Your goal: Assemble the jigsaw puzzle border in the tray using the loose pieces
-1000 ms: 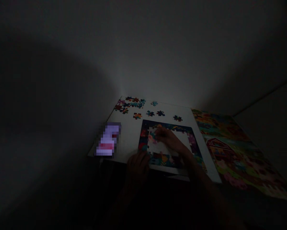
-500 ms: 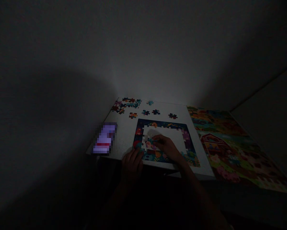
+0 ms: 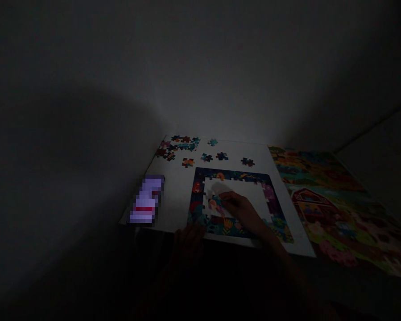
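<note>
My right hand (image 3: 243,209) is over the inner opening of a jigsaw puzzle (image 3: 276,220), thumb and fingers pinched together. At the fingertips is a small teal puzzle piece (image 3: 217,199), partly hidden by them. Just below it, a pink and teal patch of pieces (image 3: 213,206) lies near the opening's left side. The puzzle's dark blue sea-picture border is in place around a white middle. My left hand (image 3: 188,238) rests at the puzzle's lower left corner on the table's front edge, its fingers stretched out and dimly lit, holding nothing visible.
Loose puzzle pieces (image 3: 187,146) crowd the table's back left corner, and several single pieces (image 3: 222,156) lie behind the puzzle. A phone with a lit, blurred screen (image 3: 147,198) is at the left edge. Farm-picture sheets (image 3: 324,218) cover the right side. A wall (image 3: 220,80) rises behind.
The view has shifted slightly, so the table sits a little lower and further right. My left hand has slid back a bit toward the front edge. My right hand stays by the teal piece.
</note>
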`<state>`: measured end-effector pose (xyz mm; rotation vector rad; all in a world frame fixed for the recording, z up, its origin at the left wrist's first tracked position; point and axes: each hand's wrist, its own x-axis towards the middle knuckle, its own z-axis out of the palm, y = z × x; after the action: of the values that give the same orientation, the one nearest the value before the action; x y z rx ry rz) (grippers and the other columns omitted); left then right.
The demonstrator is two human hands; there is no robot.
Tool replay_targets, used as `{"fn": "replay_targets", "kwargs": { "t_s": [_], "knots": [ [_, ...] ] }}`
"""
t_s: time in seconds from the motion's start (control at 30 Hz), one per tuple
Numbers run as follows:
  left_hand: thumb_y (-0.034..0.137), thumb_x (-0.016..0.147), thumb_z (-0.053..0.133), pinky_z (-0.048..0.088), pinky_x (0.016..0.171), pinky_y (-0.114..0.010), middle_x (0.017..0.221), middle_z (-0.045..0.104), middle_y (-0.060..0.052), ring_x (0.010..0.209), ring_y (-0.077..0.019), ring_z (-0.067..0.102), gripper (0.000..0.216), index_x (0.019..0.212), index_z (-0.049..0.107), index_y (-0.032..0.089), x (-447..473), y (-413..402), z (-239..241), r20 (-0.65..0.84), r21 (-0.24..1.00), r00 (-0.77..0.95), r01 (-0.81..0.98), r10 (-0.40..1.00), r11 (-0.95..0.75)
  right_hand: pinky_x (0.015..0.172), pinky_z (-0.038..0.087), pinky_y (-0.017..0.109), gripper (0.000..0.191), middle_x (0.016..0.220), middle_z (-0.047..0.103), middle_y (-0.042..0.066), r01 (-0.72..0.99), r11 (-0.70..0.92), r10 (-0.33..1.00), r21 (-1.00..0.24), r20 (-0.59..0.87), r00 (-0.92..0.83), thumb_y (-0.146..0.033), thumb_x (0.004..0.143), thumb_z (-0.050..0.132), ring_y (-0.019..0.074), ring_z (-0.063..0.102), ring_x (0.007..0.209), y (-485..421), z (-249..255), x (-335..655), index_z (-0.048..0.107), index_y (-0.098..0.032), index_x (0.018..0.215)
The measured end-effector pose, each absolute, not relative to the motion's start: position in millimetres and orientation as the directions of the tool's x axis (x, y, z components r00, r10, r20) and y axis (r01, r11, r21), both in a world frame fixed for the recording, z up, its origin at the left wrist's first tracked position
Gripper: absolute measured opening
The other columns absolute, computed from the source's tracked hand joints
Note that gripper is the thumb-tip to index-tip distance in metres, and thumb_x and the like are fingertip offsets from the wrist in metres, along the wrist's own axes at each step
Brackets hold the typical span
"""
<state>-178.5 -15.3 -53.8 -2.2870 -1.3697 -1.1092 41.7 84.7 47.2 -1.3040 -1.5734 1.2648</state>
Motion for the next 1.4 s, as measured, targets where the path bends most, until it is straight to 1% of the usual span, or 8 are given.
{"fn": "replay_targets", "kwargs": {
  "t_s": [0.27, 0.43, 0.57, 0.67, 0.8, 1.2, 1.33, 1.4],
  "knots": [
    [0.024, 0.096, 0.042, 0.015, 0.115, -0.039, 0.109, 0.071, -0.006, 0.124, -0.02, 0.048, 0.04, 0.132, 0.058, 0.025, -166, -11, -68, 0.81, 0.175, 0.164, 0.848, 0.562, -0.5, 0.087, 0.048, 0.037, 0.026, 0.1, 0.072, 0.006, 0.273, -0.023, 0.965, -0.962, -0.093, -0.244, -0.036, 0.082, 0.059, 0.0228, 0.065, 0.093, 86, 48, 45, 0.069, -0.02, 0.101],
    [0.022, 0.095, 0.04, 0.014, 0.115, -0.045, 0.111, 0.068, -0.009, 0.124, -0.0232, 0.046, 0.035, 0.122, 0.063, 0.021, -155, -15, -69, 0.79, 0.249, 0.085, 0.861, 0.608, -0.444, 0.088, 0.046, 0.036, 0.022, 0.1, 0.07, 0.005, 0.369, 0.121, 0.89, -0.921, -0.064, -0.451, -0.029, 0.087, 0.051, 0.021, 0.063, 0.094, 104, 63, 39, 0.069, -0.021, 0.097],
    [0.024, 0.095, 0.042, 0.016, 0.114, -0.042, 0.109, 0.069, -0.008, 0.119, -0.0222, 0.049, 0.033, 0.119, 0.064, 0.022, -157, -16, -62, 0.775, 0.253, 0.1, 0.856, 0.624, -0.451, 0.083, 0.047, 0.033, 0.017, 0.096, 0.067, 0.003, 0.307, 0.194, 0.817, -0.932, -0.02, -0.577, -0.027, 0.083, 0.059, 0.0186, 0.062, 0.09, 118, 60, 24, 0.064, -0.02, 0.098],
    [0.023, 0.095, 0.042, 0.016, 0.114, -0.041, 0.109, 0.07, -0.008, 0.117, -0.0209, 0.051, 0.032, 0.118, 0.065, 0.022, -160, -18, -56, 0.752, 0.252, 0.127, 0.852, 0.647, -0.46, 0.078, 0.048, 0.032, 0.013, 0.087, 0.064, 0.002, 0.27, 0.166, 0.85, -0.948, -0.001, -0.527, -0.03, 0.082, 0.063, 0.0174, 0.061, 0.083, 120, 49, 16, 0.063, -0.02, 0.089],
    [0.021, 0.094, 0.044, 0.017, 0.114, -0.041, 0.113, 0.069, -0.008, 0.119, -0.0217, 0.05, 0.033, 0.12, 0.065, 0.022, -158, -21, -52, 0.723, 0.274, 0.111, 0.86, 0.682, -0.431, 0.074, 0.047, 0.03, 0.016, 0.087, 0.064, 0.001, 0.253, 0.144, 0.873, -0.957, 0.002, -0.489, -0.031, 0.081, 0.066, 0.0165, 0.061, 0.081, 116, 41, 16, 0.063, -0.021, 0.092],
    [0.021, 0.094, 0.044, 0.015, 0.117, -0.041, 0.111, 0.07, -0.007, 0.121, -0.021, 0.05, 0.036, 0.126, 0.062, 0.024, -156, -21, -58, 0.761, 0.268, 0.084, 0.863, 0.644, -0.429, 0.078, 0.049, 0.033, 0.012, 0.089, 0.068, 0.003, 0.265, 0.122, 0.841, -0.957, -0.042, -0.54, -0.028, 0.079, 0.067, 0.0181, 0.062, 0.084, 121, 51, 10, 0.068, -0.02, 0.088],
    [0.023, 0.094, 0.045, 0.019, 0.116, -0.041, 0.111, 0.071, -0.005, 0.116, -0.0209, 0.055, 0.038, 0.129, 0.06, 0.027, -154, -23, -73, 0.731, 0.326, 0.037, 0.859, 0.681, -0.396, 0.076, 0.05, 0.033, 0.016, 0.091, 0.068, 0.004, 0.262, 0.12, 0.891, -0.958, -0.013, -0.454, -0.033, 0.08, 0.065, 0.0191, 0.063, 0.085, 131, 51, 17, 0.068, -0.021, 0.09],
    [0.026, 0.095, 0.045, 0.017, 0.117, -0.041, 0.104, 0.072, -0.005, 0.111, -0.021, 0.057, 0.035, 0.123, 0.065, 0.027, -155, -22, -82, 0.785, 0.307, 0.008, 0.864, 0.62, -0.399, 0.075, 0.051, 0.035, 0.019, 0.091, 0.069, 0.004, 0.311, 0.133, 0.937, -0.941, 0.017, -0.349, -0.036, 0.077, 0.066, 0.0203, 0.064, 0.084, 148, 54, 29, 0.068, -0.021, 0.089]
  ]
}}
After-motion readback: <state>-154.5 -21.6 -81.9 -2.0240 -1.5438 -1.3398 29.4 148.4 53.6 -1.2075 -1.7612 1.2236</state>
